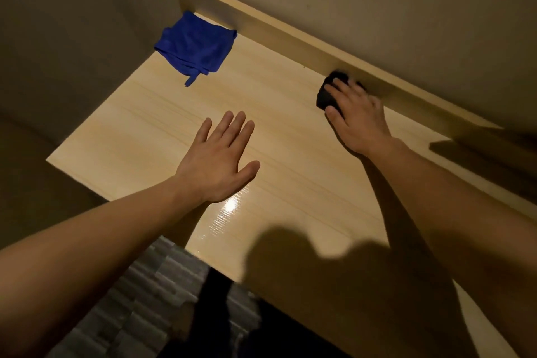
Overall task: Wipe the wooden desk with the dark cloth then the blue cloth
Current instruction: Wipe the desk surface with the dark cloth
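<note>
Right hand (pixel 356 113) is pressed down on the dark cloth (pixel 327 94), which is bunched under the fingers and grasped against the wooden desk (pixel 290 183), just beside the raised back ledge (pixel 290 35). Left hand (pixel 219 160) is held flat and released, fingers spread, palm down over the middle of the desk; contact with the surface cannot be told. The blue cloth (pixel 194 46) is laid crumpled at the far left corner of the desk, touching the ledge, well apart from both hands. A bright glare is reflected on the glossy wood near the left wrist. No writing or label can be read anywhere.
</note>
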